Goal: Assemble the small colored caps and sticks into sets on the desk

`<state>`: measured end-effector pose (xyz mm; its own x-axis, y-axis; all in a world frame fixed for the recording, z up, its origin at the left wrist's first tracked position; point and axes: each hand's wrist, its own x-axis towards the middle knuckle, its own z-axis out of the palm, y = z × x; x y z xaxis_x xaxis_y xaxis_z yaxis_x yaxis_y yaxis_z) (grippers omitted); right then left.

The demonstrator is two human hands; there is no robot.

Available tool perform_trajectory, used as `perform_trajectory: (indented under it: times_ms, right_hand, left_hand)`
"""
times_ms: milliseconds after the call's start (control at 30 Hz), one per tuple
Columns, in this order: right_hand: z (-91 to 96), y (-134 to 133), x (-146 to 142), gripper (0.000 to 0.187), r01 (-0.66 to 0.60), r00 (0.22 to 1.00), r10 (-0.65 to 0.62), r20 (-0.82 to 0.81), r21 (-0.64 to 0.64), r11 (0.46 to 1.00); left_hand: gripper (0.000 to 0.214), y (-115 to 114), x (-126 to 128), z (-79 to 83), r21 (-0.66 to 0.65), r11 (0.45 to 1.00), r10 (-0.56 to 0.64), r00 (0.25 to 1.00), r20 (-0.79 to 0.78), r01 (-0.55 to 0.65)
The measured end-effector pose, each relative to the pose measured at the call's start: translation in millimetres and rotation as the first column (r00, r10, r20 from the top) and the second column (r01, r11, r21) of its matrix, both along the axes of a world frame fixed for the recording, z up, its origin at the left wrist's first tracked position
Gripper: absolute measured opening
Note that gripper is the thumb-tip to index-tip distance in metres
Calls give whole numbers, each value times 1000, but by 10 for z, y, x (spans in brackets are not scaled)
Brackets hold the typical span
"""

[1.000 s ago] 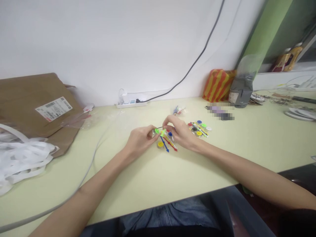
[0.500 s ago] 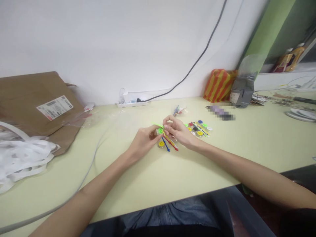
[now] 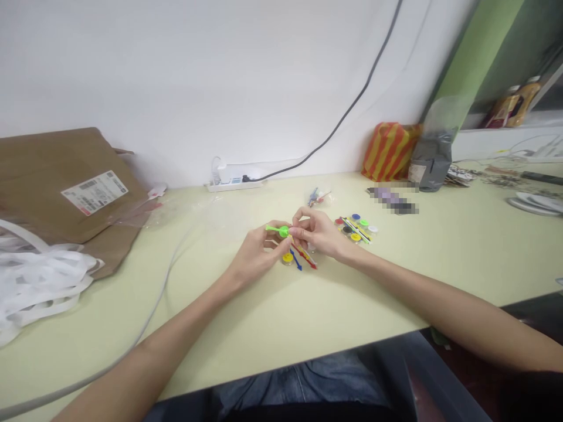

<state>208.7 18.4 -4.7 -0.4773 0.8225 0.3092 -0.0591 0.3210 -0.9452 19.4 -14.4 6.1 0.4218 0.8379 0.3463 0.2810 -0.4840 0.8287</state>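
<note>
Between my hands is a bright green plastic stick with a round green cap [image 3: 284, 231], its thin end pointing left. My left hand [image 3: 257, 249] holds it from below, and the fingertips of my right hand [image 3: 316, 233] pinch the cap's right side. Just under my hands lie a yellow-lidded small round pot [image 3: 287, 258], a blue stick [image 3: 296, 261] and a red stick [image 3: 305, 257]. Some items beneath my fingers are hidden.
Right of my hands, a group of small pots with coloured lids [image 3: 355, 229] holds thin sticks. A small plastic bag [image 3: 319, 197] lies behind. A grey cable [image 3: 167, 281] runs along the pale green desk [image 3: 272, 310], with brown packaging [image 3: 57, 176] at left.
The green stick now lies level and points left, with its cap between both hands. My hands have drawn closer and cover more of the nearby pieces.
</note>
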Motion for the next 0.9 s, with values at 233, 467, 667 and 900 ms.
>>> perform_trajectory:
  times_ms: [233,467,667,900]
  right_hand:
    - [40,-61,-20,37,50,998,-53,16,136,989]
    - [58,-106,-12,20,150,973,-199,117,339,929]
    - [31,-55,-18,12,172,966,-223,132,319,932]
    - [54,52,55,17,296,947,-313,74,182,938]
  left_hand:
    - [28,-5,-7,66,114,990,86,996,-24,-83]
    - [22,75,-98,167,62,971,221,969,114,-229]
    - [29,152,-130,59,-35,997,73,986,152,-69]
    - [22,216,-205,32,309,921,274,958,-85,-236]
